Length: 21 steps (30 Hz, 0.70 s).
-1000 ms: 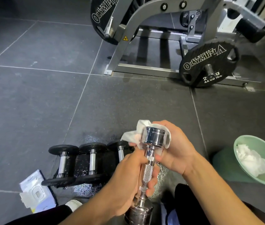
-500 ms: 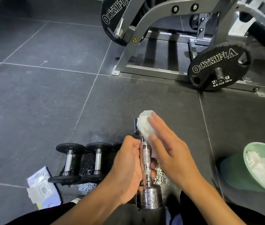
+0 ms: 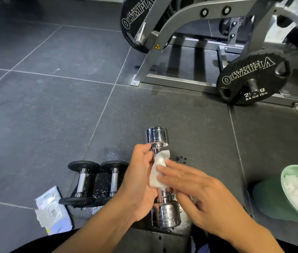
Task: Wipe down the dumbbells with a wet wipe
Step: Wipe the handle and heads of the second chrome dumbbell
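Wipe has moved. A second ago my right hand (image 3: 208, 198) had the wet wipe (image 3: 158, 168) wrapped round the top head of the chrome dumbbell (image 3: 157, 136), then flat on its end face. Now that head is bare and the wipe sits lower, on the handle. I read that as top head done, handle pass under way, lower head still to do.

Right fingers (image 3: 170, 173) are straight and close together, pressing the wipe flat against the handle, no pinch. Left hand (image 3: 141, 181) is wrapped round the handle from the other side with the thumb up by the neck, holding the dumbbell roughly upright in front of me, lower head down at the floor (image 3: 53, 115).

Hard to read:
- the handle is almost all covered by wipe and hands, so I can't judge how clean it is
- my left fingertips are behind the bar
- the right hand is slightly blurred
- the speckle on the lower head may be droplets or floor reflection – can't tell
- two black dumbbells (image 3: 97, 179) show on the floor to my left, and anything behind my left hand is hidden
- the green bin (image 3: 289, 174) with used wipes is cut off at the right edge
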Available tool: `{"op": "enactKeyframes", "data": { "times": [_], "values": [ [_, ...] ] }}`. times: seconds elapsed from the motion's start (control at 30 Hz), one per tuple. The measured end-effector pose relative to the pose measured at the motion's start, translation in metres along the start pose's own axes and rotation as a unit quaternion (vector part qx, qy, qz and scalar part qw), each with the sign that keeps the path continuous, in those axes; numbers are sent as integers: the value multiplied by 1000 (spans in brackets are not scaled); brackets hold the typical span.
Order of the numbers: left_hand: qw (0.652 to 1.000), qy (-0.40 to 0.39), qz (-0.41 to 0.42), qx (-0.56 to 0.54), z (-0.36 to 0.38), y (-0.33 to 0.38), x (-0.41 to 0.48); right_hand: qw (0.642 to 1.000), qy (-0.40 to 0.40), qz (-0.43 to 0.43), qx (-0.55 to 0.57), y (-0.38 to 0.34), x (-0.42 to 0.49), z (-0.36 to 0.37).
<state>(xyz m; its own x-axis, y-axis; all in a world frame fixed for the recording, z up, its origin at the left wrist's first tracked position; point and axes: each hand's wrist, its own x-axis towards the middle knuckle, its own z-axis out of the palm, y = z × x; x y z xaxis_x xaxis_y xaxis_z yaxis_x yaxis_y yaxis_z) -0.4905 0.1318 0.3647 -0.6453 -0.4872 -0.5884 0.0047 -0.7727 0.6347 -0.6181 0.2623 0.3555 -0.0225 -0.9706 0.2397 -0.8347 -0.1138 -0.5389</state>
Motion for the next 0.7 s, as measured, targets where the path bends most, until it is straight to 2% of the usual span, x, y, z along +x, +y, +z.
{"op": "enactKeyframes", "data": {
  "times": [0.13, 0.3, 0.37, 0.47, 0.57, 0.63, 0.7],
  "values": [
    [1000, -7, -10, -6, 0, 2, -1, 998, -17, -53, -15, 6, 2, -6],
    [999, -38, -14, 27, 3, 0, 0, 992, 35, 0, -123, 14, 23, 13],
    [998, -45, -15, 46, 4, -4, 0, 990, 43, 13, -133, 13, 28, 18],
    [998, -45, -4, 52, 5, -9, 3, 994, 64, 16, -91, 13, 29, 16],
    [997, -61, 10, 37, 8, -6, 2, 987, 146, 67, 4, 11, 25, 12],
    [997, -67, 16, 32, 10, -3, 1, 969, 202, 132, 45, 8, 24, 9],
    [997, -66, 18, 21, 10, -1, -1, 943, 211, 229, 121, 11, 27, 6]
  ]
}}
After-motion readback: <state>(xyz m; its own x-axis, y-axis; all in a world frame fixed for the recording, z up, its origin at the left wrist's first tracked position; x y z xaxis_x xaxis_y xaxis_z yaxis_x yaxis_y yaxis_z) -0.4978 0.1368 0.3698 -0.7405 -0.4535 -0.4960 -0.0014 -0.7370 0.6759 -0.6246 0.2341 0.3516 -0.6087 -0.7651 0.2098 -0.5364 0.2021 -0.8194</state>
